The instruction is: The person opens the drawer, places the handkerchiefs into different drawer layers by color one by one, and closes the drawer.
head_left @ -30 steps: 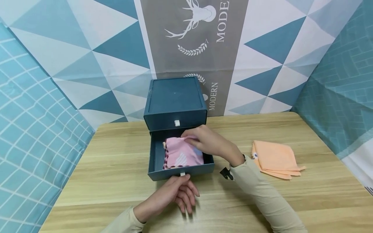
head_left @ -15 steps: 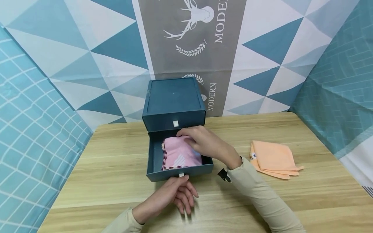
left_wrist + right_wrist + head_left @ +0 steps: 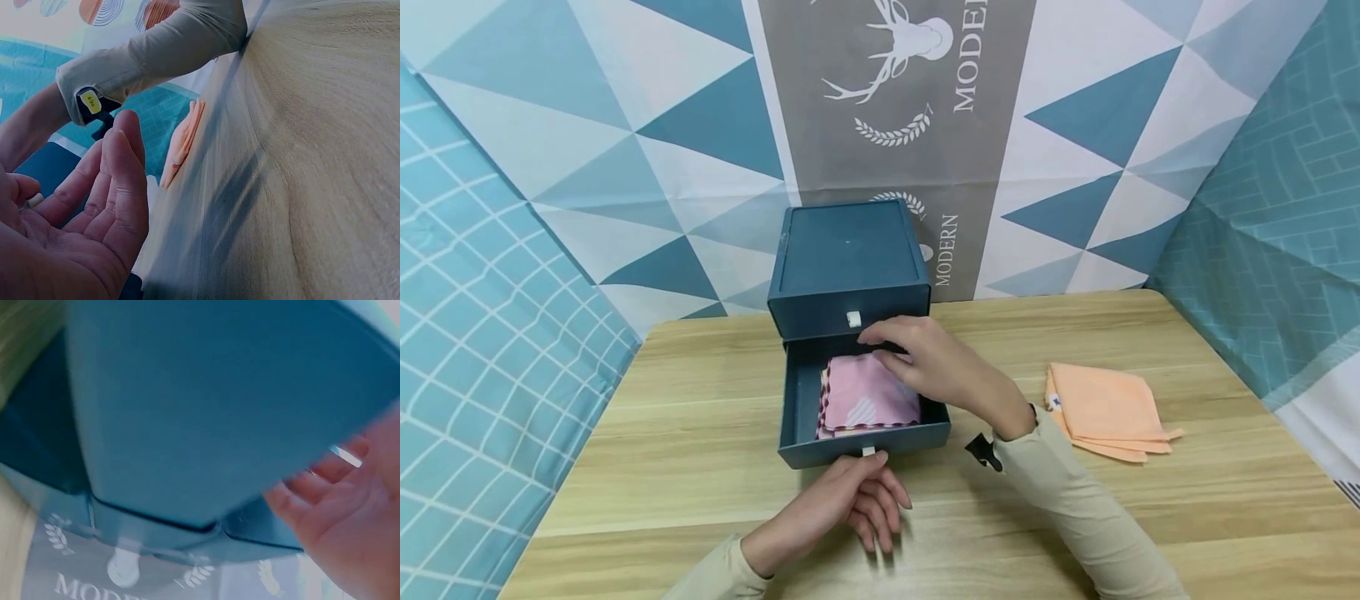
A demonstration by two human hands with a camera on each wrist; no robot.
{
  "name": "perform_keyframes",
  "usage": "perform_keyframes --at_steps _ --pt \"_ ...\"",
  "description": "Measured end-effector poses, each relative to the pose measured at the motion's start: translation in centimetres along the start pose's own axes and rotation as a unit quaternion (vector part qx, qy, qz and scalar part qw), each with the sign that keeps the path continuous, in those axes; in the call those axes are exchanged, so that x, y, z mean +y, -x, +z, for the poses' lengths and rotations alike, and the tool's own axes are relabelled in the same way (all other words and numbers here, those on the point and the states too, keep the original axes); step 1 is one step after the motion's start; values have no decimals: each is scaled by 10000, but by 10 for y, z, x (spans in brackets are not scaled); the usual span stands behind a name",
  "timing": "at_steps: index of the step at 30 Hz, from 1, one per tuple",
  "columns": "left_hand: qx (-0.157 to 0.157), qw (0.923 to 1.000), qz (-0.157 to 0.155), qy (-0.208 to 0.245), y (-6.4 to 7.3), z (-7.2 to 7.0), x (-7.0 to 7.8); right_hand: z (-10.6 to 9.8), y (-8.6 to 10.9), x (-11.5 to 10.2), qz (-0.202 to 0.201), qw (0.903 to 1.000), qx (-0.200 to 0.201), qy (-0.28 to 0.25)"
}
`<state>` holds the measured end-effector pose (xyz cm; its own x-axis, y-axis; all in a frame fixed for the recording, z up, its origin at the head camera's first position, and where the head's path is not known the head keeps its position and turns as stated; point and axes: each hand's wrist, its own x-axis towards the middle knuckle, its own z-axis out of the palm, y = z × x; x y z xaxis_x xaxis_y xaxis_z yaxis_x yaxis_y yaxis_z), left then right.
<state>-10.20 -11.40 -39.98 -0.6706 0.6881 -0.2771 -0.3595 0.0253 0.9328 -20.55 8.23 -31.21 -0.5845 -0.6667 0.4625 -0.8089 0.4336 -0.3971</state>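
Observation:
The lower drawer [image 3: 865,446] of a dark blue two-drawer box [image 3: 850,250] is pulled out. Inside lies a folded pink cloth [image 3: 868,392] with a checkered edge and a pale heart-like patch. My right hand [image 3: 943,367] is over the drawer's right back part, thumb and fingers spread apart near the cloth; its fingers [image 3: 312,487] show beside the blue drawer wall in the right wrist view. In front of the drawer, my left hand [image 3: 842,500] has its thumb at the white pull tab [image 3: 868,451], with the other fingers [image 3: 122,181] loosely extended.
A folded orange cloth [image 3: 1108,408] lies on the wooden table [image 3: 700,450] to the right. The upper drawer [image 3: 850,308] is closed, with its own white tab. Patterned wall cloth [image 3: 895,150] hangs close behind the box.
My right hand has let go of the pink cloth and its fingers have spread and risen slightly. The cloth now lies flatter in the drawer. My left hand stays at the tab.

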Motion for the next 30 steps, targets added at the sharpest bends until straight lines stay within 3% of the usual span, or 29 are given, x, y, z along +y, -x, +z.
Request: perform_keyframes --at_steps 3,6,10,13,18,30 --pt "6 10000 -30 25 -1 0 0 -11 3 0 -220 9979 610 17" --pt "27 10000 -60 21 -1 1 1 -21 5 1 -346 9899 1362 196" --pt "75 9999 -89 -9 -1 0 1 -28 5 8 -144 9775 1980 719" --pt "109 9999 -117 -17 -1 0 1 -27 4 18 138 9783 1793 1031" --pt "132 9998 -135 -18 -1 0 0 -23 2 32 290 9844 1416 1003" --pt "62 10000 -64 -9 0 -1 0 -21 2 41 181 9829 1705 667"
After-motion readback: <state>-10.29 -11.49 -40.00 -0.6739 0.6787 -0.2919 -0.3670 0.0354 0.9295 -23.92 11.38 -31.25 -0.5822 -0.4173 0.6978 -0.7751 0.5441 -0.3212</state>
